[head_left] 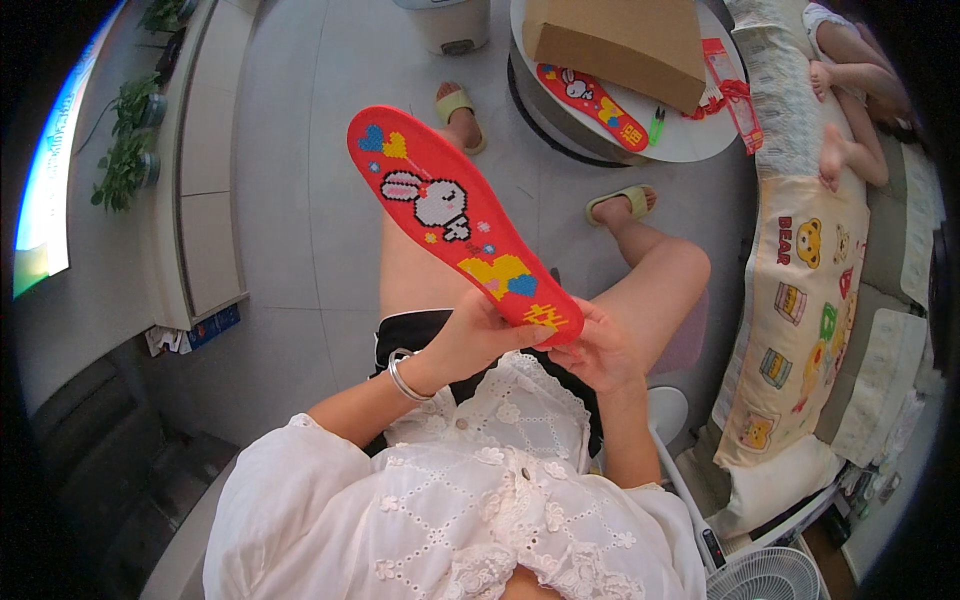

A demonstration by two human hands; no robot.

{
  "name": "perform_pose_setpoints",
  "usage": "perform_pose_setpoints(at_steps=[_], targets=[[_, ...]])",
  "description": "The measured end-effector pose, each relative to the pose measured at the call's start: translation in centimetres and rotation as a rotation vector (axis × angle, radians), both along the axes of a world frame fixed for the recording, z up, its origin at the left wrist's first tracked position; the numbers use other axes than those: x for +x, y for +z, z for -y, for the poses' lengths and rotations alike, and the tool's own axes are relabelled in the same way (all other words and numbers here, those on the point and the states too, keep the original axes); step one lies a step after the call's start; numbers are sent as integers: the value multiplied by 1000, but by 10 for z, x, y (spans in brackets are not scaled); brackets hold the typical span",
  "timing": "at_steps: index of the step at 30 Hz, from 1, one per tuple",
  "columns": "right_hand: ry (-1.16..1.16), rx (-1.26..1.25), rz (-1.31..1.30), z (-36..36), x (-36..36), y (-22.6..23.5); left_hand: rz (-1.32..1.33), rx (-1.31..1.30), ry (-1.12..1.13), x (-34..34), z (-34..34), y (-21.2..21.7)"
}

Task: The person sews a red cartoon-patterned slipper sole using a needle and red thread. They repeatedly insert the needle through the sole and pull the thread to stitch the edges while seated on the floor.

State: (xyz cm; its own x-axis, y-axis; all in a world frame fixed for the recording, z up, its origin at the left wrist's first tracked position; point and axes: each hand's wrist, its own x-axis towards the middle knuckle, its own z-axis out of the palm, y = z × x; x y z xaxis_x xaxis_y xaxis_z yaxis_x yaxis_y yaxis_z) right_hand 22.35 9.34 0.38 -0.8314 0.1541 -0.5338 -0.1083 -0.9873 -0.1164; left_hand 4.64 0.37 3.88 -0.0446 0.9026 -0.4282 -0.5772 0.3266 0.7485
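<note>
A red insole (pixel 478 232) with a cross-stitched white rabbit, hearts and small flowers is held up over my lap, tilted toward the upper left. My left hand (pixel 470 345), a silver bangle on its wrist, grips the lower end with the thumb across the yellow stitching. From the other side my right hand (pixel 603 348) pinches the same end; its fingertips are partly hidden behind the insole. A matching red insole (pixel 592 106) lies on the round table ahead, partly under a cardboard box.
The round white table (pixel 690 140) bears the cardboard box (pixel 615 45), a green pen-like tool (pixel 656 126) and red packaging (pixel 735 95). A sofa with a bear-print cover (pixel 790 300) runs along the right, where another person's legs (pixel 850 150) rest. A fan (pixel 765 575) stands at lower right.
</note>
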Motion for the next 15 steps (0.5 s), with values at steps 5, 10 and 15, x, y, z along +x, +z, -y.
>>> perform_pose_setpoints(at_steps=[5,10,15], targets=[[-407,-365,-94,-6,12,-26,135,-56,59,2,0,5],[-713,-530,-37,-19,53,-54,146,-175,71,-3,1,4],[-798,9,148,-37,90,-57,150,-200,120,-3,0,9]])
